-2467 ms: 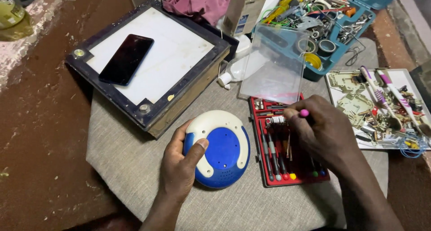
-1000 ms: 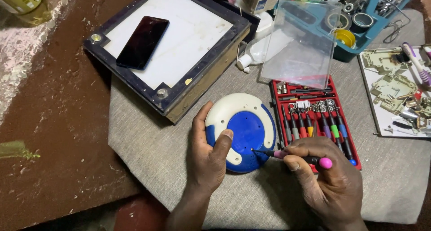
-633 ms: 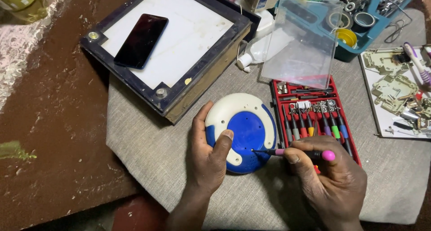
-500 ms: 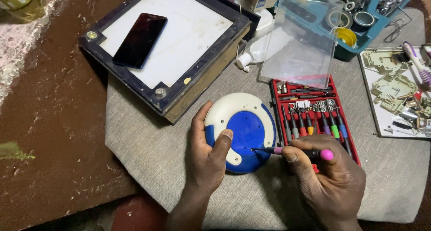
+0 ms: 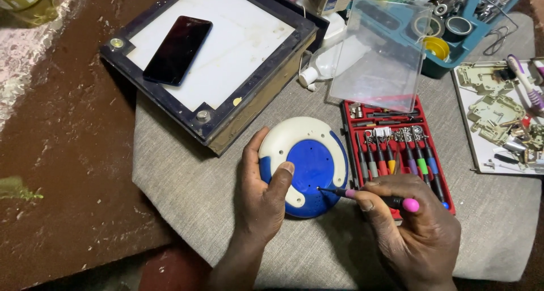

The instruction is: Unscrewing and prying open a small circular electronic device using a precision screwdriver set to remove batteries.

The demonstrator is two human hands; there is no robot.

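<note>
left hand (image 5: 262,197) clasped round device (image 5: 304,165) on grey cloth (image 5: 187,183) | right hand (image 5: 416,231) pinched pink screwdriver (image 5: 377,199), tip on device's blue face | red tool case (image 5: 396,146) just right

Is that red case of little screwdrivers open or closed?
Open. The red screwdriver case has its clear lid swung up behind it, and the coloured handles lie uncovered in their slots beside the right hand.

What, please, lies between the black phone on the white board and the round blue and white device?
In the head view, between the black phone and the round blue and white device lie bare white board, its dark frame edge, then grey cloth.
</note>
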